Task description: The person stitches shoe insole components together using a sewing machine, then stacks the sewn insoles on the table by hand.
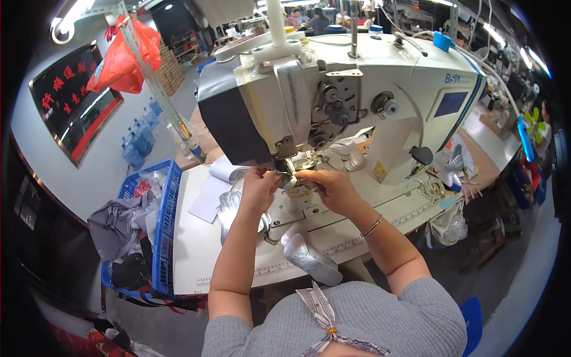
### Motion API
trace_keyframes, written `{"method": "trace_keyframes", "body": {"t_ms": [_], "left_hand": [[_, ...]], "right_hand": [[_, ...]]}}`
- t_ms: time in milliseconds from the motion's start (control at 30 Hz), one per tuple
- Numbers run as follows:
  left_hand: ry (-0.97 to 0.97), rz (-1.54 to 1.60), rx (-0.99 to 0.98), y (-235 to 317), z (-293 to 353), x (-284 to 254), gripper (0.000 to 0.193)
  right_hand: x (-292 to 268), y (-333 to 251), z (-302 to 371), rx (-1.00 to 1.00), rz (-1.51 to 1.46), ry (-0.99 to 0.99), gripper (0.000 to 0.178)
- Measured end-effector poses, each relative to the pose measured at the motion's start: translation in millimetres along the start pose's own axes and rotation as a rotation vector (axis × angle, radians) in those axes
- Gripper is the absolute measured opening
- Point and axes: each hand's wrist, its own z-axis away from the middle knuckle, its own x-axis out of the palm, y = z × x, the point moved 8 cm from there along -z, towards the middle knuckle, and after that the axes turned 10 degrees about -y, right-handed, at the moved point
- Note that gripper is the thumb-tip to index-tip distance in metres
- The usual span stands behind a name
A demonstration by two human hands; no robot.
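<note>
**A:** What do you see at the needle?

**B:** I see both hands up under the head of the white sewing machine [333, 101]. My left hand [260, 189] and right hand [330, 187] meet on a small silver piece [291, 172], shiny and crumpled, which sits right at the presser foot, just below the dark front plate of the machine.

**A:** And the fingers?

**B:** On the left, the fingers [272, 177] are pinched narrow on the left edge of the silver piece. On the right, the fingers [306, 175] are closed on its other edge, with the thumb on top. So both hands hold the same piece, one on each side, nearly touching each other.

**A:** What lies around them?

**B:** The white counter [196, 250] carries more silver parts: one curved part [229, 208] lies under my left forearm, and another silver part [309, 259] hangs over the near edge between my arms. A stack of white paper [217, 181] lies to the left of the hands. Further left, beside the counter, stands a blue plastic crate [163, 238] with grey cloth [116, 229] in it. There is a thin bangle [372, 226] on my right wrist.
</note>
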Motion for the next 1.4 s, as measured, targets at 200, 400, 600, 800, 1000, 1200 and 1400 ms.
{"method": "trace_keyframes", "body": {"t_ms": [200, 400, 600, 800, 1000, 1200, 1400], "left_hand": [[0.133, -0.033, 0.059, 0, 6, -3, 0.030], [0.211, 0.052, 0.211, -4, 33, 14, 0.038], [0.260, -0.771, 0.606, -27, 87, 40, 0.042], [0.097, -1.052, 0.572, -16, 119, 78, 0.059], [0.157, -0.830, 0.355, -2, 97, 59, 0.024], [0.173, -0.749, 0.280, 4, 75, 41, 0.025], [0.175, -0.538, 0.192, -1, 44, 16, 0.025]], "right_hand": [[5, 9, 0, 0.051, 0.082, -0.046, 0.043], [0, 7, 0, 0.054, 0.077, -0.018, 0.041], [2, 7, -1, 0.072, 0.021, -0.040, 0.041], [1, 10, 0, 0.051, -0.078, -0.051, 0.043], [4, 13, -2, 0.114, -0.119, -0.103, 0.047], [5, 10, -2, 0.050, -0.163, -0.068, 0.046], [5, 11, -2, 0.077, -0.130, -0.075, 0.049]]}}
